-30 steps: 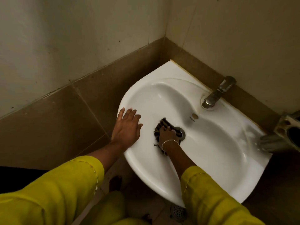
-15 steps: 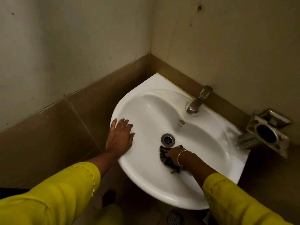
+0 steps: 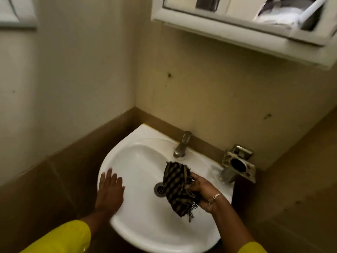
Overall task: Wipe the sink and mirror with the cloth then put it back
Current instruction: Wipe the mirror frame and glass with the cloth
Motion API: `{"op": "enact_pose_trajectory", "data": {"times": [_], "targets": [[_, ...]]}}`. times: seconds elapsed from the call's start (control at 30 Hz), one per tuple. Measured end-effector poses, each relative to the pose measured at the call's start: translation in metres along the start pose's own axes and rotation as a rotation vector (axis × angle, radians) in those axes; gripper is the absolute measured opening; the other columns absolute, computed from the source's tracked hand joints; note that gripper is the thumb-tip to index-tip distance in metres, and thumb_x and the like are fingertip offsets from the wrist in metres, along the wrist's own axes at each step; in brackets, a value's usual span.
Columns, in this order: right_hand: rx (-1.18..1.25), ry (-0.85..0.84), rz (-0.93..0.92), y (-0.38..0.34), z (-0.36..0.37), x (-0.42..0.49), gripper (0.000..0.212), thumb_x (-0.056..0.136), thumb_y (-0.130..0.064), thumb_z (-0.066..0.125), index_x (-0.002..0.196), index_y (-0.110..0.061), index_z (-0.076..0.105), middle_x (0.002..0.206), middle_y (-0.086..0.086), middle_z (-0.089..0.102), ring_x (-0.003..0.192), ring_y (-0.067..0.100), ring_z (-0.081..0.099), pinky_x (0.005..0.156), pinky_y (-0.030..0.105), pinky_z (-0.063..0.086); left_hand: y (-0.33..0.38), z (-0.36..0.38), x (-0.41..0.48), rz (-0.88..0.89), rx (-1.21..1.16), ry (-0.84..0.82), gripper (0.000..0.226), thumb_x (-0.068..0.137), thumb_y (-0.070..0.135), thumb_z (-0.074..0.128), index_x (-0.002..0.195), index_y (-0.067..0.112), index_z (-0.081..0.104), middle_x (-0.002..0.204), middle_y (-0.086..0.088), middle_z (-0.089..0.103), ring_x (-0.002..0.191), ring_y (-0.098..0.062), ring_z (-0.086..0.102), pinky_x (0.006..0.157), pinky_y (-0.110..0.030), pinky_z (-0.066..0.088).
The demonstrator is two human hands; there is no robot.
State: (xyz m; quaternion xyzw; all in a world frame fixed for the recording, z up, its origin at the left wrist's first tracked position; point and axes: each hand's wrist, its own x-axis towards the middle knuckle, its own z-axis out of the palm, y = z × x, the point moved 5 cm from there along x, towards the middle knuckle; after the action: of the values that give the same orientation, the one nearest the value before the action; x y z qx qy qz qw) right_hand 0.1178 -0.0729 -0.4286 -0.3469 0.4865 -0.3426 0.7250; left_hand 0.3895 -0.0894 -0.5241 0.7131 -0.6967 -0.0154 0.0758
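A white corner sink (image 3: pixel 138 161) is fixed where two walls meet, with a metal drain (image 3: pixel 159 189) in its bowl. My right hand (image 3: pixel 203 189) grips a dark striped cloth (image 3: pixel 176 187) with a frayed fringe, lifted a little above the bowl to the right of the drain. My left hand (image 3: pixel 110 192) rests flat with straight fingers on the sink's left rim. The mirror (image 3: pixel 237 5) in a white cabinet frame shows at the top right, high above the sink.
A chrome tap (image 3: pixel 182 146) stands at the back of the sink. A metal holder (image 3: pixel 238 164) is fixed to the wall at the sink's right end. Brown tiles run along the lower walls.
The view has tilted up, bringing the mirror cabinet into sight. My right hand has lifted the cloth off the bowl and moved it right of the drain. My left hand stays on the rim.
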Motion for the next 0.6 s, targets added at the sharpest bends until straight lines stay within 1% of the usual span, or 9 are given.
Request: {"op": "enact_pose_trajectory", "data": {"times": [0.07,0.1,0.13,0.2,0.23,0.3,0.4,0.47,0.6], "targets": [[0.197,-0.044,-0.076,-0.013,0.004,-0.012,0.072,0.043,0.007,0.081,0.112,-0.002,0.062,0.101,0.023,0.068,0.090,0.037,0.067,0.070,0.040,0.057,0.006,-0.002,-0.003,-0.021,-0.024,-0.077,0.042,0.074,0.028,0.038,0.076,-0.001,0.069,0.087,-0.027,0.069,0.107,-0.048,0.058,0.114,-0.044,0.001],[0.272,-0.061,-0.113,-0.020,0.006,-0.019,0.077,0.031,0.003,0.087,0.105,-0.001,0.066,0.097,0.024,0.069,0.085,0.036,0.068,0.066,0.040,0.057,0.011,-0.001,-0.003,-0.034,-0.073,-0.135,0.045,0.075,0.031,0.036,0.072,0.000,0.069,0.082,-0.025,0.070,0.105,-0.047,0.059,0.113,-0.046,0.003],[0.333,-0.068,-0.153,-0.029,0.010,-0.026,0.076,0.023,0.000,0.090,0.097,-0.001,0.070,0.092,0.024,0.070,0.080,0.035,0.069,0.062,0.040,0.058,0.022,-0.010,-0.001,-0.042,-0.181,-0.186,0.050,0.077,0.037,0.033,0.068,0.003,0.069,0.076,-0.020,0.070,0.102,-0.045,0.062,0.111,-0.048,0.011],[0.432,-0.050,-0.215,-0.040,0.014,-0.032,0.073,0.015,-0.005,0.091,0.086,-0.003,0.074,0.085,0.022,0.071,0.073,0.033,0.070,0.059,0.040,0.058,0.054,-0.047,-0.003,-0.074,-0.593,-0.170,0.062,0.082,0.060,0.026,0.065,0.015,0.065,0.068,-0.008,0.068,0.097,-0.037,0.065,0.098,-0.045,0.031],[0.462,-0.045,-0.236,-0.048,0.017,-0.035,0.075,0.015,-0.008,0.091,0.087,-0.003,0.072,0.084,0.020,0.071,0.072,0.032,0.070,0.059,0.040,0.058,0.072,-0.076,-0.002,-0.131,-0.819,-0.135,0.061,0.085,0.066,0.025,0.068,0.020,0.062,0.069,-0.001,0.066,0.096,-0.031,0.064,0.093,-0.039,0.037],[0.497,-0.059,-0.260,-0.063,0.027,-0.041,0.077,0.019,-0.018,0.093,0.092,-0.003,0.070,0.087,0.018,0.071,0.077,0.032,0.069,0.064,0.040,0.057,0.114,-0.127,0.001,-0.107,-1.221,-0.377,0.052,0.094,0.053,0.025,0.091,0.019,0.064,0.088,0.005,0.065,0.100,-0.017,0.060,0.096,-0.036,0.039],[0.461,-0.068,-0.334,-0.094,0.046,-0.054,0.071,0.025,-0.031,0.094,0.088,-0.006,0.075,0.094,0.015,0.072,0.085,0.030,0.069,0.068,0.039,0.057,0.147,-0.180,0.014,0.058,-1.482,-0.525,0.046,0.095,0.046,0.029,0.115,0.019,0.059,0.109,0.003,0.065,0.107,-0.013,0.058,0.095,-0.036,0.044],[0.426,-0.090,-0.412,-0.117,0.056,-0.065,0.065,0.025,-0.028,0.094,0.083,-0.006,0.076,0.091,0.014,0.073,0.082,0.028,0.070,0.067,0.038,0.058,0.152,-0.205,0.021,0.093,-1.589,-0.515,0.039,0.094,0.041,0.039,0.116,0.015,0.060,0.112,-0.004,0.067,0.107,-0.019,0.060,0.089,-0.036,0.049],[0.367,-0.128,-0.524,-0.150,0.064,-0.080,0.066,0.031,-0.022,0.094,0.092,-0.006,0.074,0.099,0.015,0.071,0.089,0.028,0.070,0.070,0.039,0.058,0.152,-0.244,0.032,0.138,-1.744,-0.510,0.028,0.079,0.029,0.058,0.097,0.009,0.064,0.086,-0.004,0.071,0.083,-0.019,0.065,0.070,-0.034,0.052]]}}
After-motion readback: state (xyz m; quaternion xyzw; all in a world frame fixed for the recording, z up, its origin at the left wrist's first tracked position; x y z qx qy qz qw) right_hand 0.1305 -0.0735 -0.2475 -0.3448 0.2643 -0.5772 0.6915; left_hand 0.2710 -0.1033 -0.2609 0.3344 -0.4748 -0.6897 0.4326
